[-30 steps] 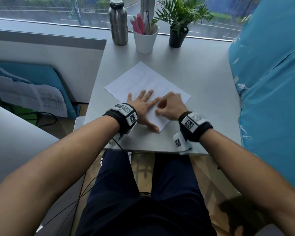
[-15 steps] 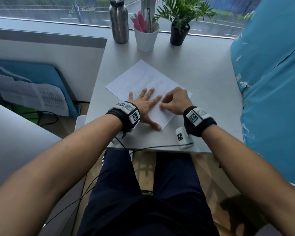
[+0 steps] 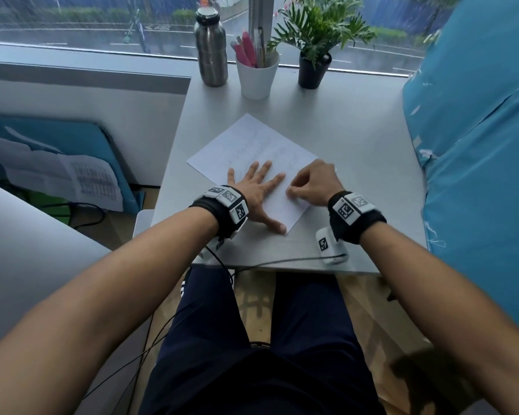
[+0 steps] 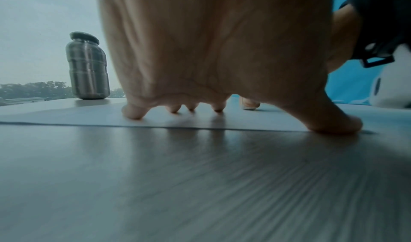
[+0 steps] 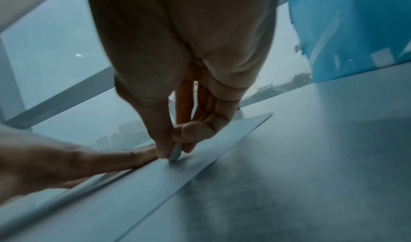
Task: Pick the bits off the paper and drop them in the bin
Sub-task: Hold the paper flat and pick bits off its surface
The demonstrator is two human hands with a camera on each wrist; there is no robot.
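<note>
A white sheet of paper (image 3: 252,145) lies askew on the grey table (image 3: 357,139). My left hand (image 3: 261,193) lies flat on the sheet's near half with its fingers spread, pressing it down; in the left wrist view its fingertips (image 4: 133,114) touch the paper (image 4: 66,115). My right hand (image 3: 294,191) sits just right of the left index finger with its fingers curled. The right wrist view has my right hand (image 5: 171,150) pinching a small flat grey bit (image 5: 174,153) between thumb and forefinger, its lower edge touching the paper (image 5: 211,150). No bin shows clearly.
At the table's far edge stand a steel bottle (image 3: 210,49), a white cup of pens (image 3: 256,76) and a potted plant (image 3: 315,67). Blue fabric (image 3: 477,145) borders the table on the right. A white object's corner (image 3: 143,223) shows below the table's left edge.
My right hand, blurred in motion a second ago, has settled with its fingertips pinched down on the paper. The left hand has stayed flat on the sheet.
</note>
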